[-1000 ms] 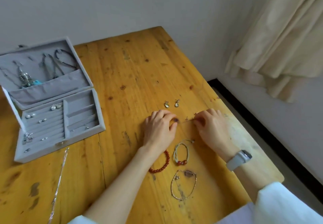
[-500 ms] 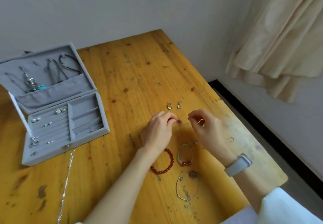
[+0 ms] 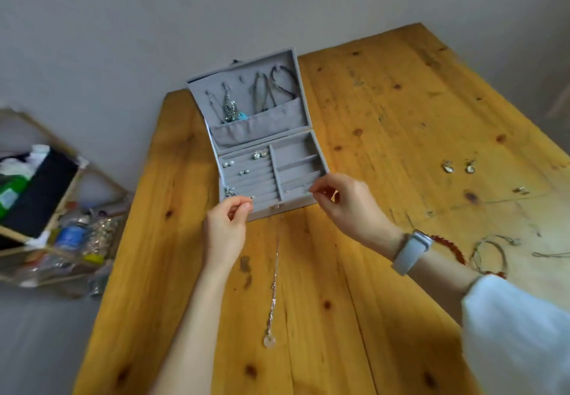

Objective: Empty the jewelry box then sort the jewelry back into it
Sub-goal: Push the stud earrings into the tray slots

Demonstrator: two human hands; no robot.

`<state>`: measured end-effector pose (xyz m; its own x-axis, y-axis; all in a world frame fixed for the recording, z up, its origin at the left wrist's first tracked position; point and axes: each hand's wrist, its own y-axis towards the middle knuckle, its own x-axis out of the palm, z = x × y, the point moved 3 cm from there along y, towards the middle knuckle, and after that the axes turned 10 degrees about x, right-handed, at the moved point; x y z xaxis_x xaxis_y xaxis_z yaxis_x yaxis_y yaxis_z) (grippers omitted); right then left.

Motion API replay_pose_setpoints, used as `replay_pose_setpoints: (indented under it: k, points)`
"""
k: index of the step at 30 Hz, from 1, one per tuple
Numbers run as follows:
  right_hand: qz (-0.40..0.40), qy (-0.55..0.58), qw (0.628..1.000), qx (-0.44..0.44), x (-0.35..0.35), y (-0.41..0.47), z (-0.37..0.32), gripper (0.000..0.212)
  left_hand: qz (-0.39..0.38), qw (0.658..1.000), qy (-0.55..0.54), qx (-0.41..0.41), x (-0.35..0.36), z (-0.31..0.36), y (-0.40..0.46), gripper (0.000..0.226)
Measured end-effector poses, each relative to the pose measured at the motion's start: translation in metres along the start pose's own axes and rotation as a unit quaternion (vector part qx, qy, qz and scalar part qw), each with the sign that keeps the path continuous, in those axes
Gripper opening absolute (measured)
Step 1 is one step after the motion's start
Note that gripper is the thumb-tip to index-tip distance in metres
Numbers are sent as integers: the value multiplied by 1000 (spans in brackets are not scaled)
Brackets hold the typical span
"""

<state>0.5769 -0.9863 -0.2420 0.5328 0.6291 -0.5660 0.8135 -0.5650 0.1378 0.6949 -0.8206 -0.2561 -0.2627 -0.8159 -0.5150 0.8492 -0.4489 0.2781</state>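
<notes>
Both hands pinch something too fine to identify — left hand (image 3: 226, 228), right hand (image 3: 345, 206) — at the front edge of the open jewelry box (image 3: 265, 160) on the table (image 3: 385, 111); risk: it snags a divider or drops outside.

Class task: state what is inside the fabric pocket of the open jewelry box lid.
Necklaces and dark cords hang into the lid pocket. Their lower ends are hidden behind the pocket's fabric.
</notes>
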Motion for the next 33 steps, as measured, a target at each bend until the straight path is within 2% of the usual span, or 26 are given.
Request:
replay_pose_setpoints:
  k: [9,16,23,27,30,33]
  points:
    - [-18,-17,1000,19,31,11,-4,15,-123,984,126,-37,-17,-23,39,9]
    - [-17,-26,999,29,34,13,0,16,-166,960,220,-46,-15,-21,46,8]
    - [-18,-33,999,7,46,14,-9,16,-129,969,209,-11,-14,-17,43,11]
    - [-30,-33,999,-8,55,24,-22,12,-43,984,163,50,-17,-23,32,12]
    - [-49,-57,997,-27,70,33,-32,12,7,976,194,102,-21,-33,17,17]
    - [-74,-92,992,-45,85,40,-39,13,9,961,233,149,-20,-39,2,33]
